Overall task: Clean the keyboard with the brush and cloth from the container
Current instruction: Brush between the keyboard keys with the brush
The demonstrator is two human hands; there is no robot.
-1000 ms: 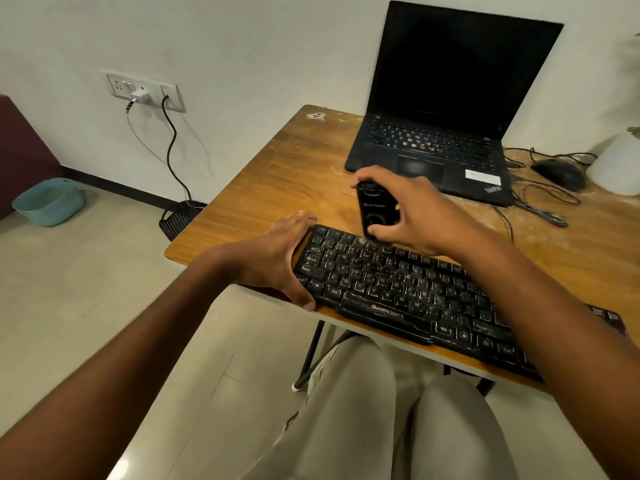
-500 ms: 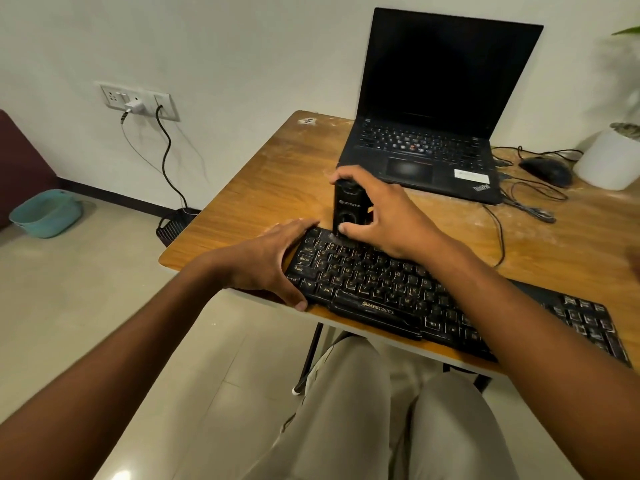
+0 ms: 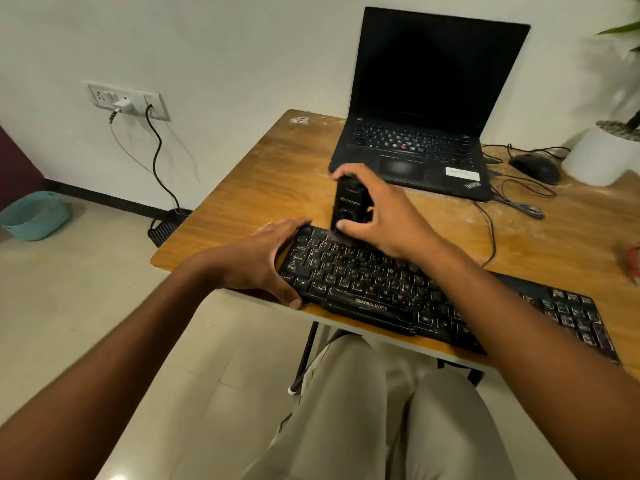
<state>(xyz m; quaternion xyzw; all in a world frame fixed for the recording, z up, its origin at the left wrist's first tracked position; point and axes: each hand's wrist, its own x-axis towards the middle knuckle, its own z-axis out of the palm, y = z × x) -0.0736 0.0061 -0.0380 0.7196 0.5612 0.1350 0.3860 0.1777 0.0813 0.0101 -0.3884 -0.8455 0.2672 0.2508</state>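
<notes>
A black keyboard with gold lettering lies along the front edge of the wooden table. My right hand grips a black upright brush, whose lower end touches the top-left rows of keys. My left hand holds the keyboard's left end, fingers at its far corner and thumb at the near edge. No cloth or container shows clearly.
An open black laptop stands behind the keyboard. A black mouse with cables and a white plant pot are at the back right. A red object peeks in at the right edge. A teal tub is on the floor.
My right hand has slid the brush leftward along the top rows of keys toward the keyboard's left end. My left hand stays on the left end.
</notes>
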